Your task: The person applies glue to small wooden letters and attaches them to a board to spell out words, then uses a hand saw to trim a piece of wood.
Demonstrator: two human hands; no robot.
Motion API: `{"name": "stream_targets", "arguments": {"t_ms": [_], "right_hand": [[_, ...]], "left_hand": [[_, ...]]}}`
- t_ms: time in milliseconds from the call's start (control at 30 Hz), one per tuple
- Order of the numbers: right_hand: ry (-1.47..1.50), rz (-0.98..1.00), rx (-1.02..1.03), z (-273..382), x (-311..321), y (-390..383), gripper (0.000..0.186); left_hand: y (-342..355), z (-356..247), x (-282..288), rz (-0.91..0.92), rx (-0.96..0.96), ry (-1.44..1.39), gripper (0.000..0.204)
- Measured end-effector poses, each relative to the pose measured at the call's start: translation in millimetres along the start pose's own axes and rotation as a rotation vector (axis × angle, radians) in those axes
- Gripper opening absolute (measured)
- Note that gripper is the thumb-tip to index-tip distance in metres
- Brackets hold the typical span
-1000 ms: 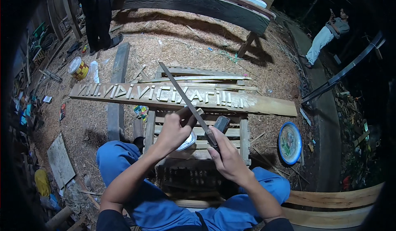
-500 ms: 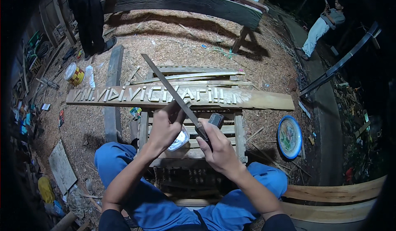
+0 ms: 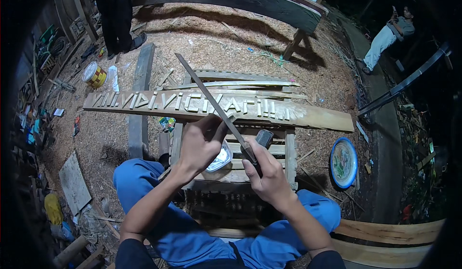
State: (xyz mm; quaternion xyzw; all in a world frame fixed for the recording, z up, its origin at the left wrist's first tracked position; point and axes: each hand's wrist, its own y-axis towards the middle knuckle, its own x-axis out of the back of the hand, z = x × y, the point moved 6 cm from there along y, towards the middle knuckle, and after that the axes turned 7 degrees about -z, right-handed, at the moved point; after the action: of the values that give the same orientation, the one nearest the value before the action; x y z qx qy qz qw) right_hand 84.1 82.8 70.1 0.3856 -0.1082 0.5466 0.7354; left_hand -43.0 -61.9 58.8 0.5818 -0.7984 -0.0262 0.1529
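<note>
Seen through my remote head camera, a long dark blade (image 3: 200, 87) points away, slanting up and leftward over the near-middle of a slatted wooden table (image 3: 290, 153). I have the right hand (image 3: 264, 170) closed round its handle. The left hand (image 3: 199, 141), just beside the blade, is curled and gripping a short pale stick (image 3: 233, 118), mostly hidden. Beneath that hand sits a clear plastic tub (image 3: 220, 160); a dark block (image 3: 264, 137) rests near the table's right edge. Across the far part lies a plank (image 3: 327, 118), overhanging both sides, bearing letters (image 3: 194, 109) of pale strips. On the ground beyond the right edge is a blue-rimmed basin (image 3: 356, 165).

I judge that a stray stroke or loosened pinch could send the blade into the left hand; dipping the blade could knock strips off the plank.

Compared with a second ago, the blade's tip reaches farther past the plank's far edge, and my view has shifted slightly; plank and tub keep their places on the table.
</note>
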Motion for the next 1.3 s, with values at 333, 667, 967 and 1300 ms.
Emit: {"name": "stream_targets", "arguments": {"t_ms": [333, 667, 967, 1300], "right_hand": [[-0.009, 0.029, 0.031, 5, -2, -2, 0.055], [-0.021, 0.032, 0.022, -1, -8, -3, 0.054], [0.006, 0.049, 0.001, 11, 1, 1, 0.054], [-0.016, 0.031, 0.010, 9, 10, 1, 0.053]], "left_hand": [[-12, 3, 4, -0.093, 0.002, -0.052, 0.014], [-12, 12, 4, -0.035, 0.011, 0.085, 0.021], [-13, 8, 8, -0.048, 0.098, -0.071, 0.018], [-11, 12, -3, 0.056, 0.117, 0.018, 0.021]]}}
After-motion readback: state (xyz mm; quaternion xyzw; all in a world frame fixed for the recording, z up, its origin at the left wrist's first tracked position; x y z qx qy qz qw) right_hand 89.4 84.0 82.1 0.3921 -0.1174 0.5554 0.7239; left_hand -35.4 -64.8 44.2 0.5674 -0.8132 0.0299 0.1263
